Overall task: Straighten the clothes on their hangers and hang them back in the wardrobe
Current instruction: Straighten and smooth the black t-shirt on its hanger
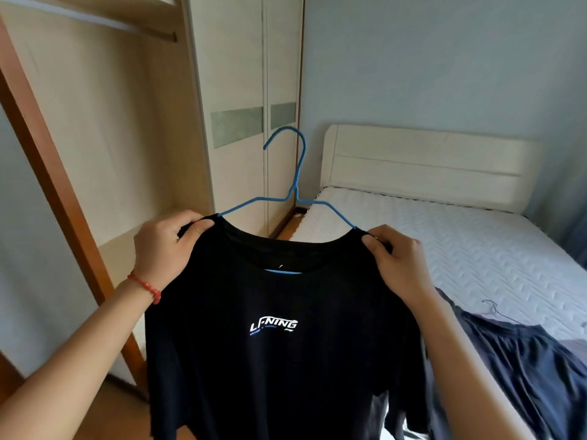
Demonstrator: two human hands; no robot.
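A black T-shirt [279, 350] with a white chest logo hangs on a blue wire hanger [297, 173], held up in front of me. My left hand [165, 249] pinches the shirt's left shoulder over the hanger arm. At the other shoulder my right hand [397, 262] grips the fabric the same way. The hanger's hook points up and to the left. The open wardrobe [104, 128] stands to the left, with its rail [95, 19] at the top.
A bed with a white quilted mattress [451, 236] and cream headboard fills the right side. On it lies a dark blue garment [533, 360] on a grey hanger. Closed wardrobe doors [251, 90] stand behind the hook. A brown door frame [54, 185] edges the wardrobe opening.
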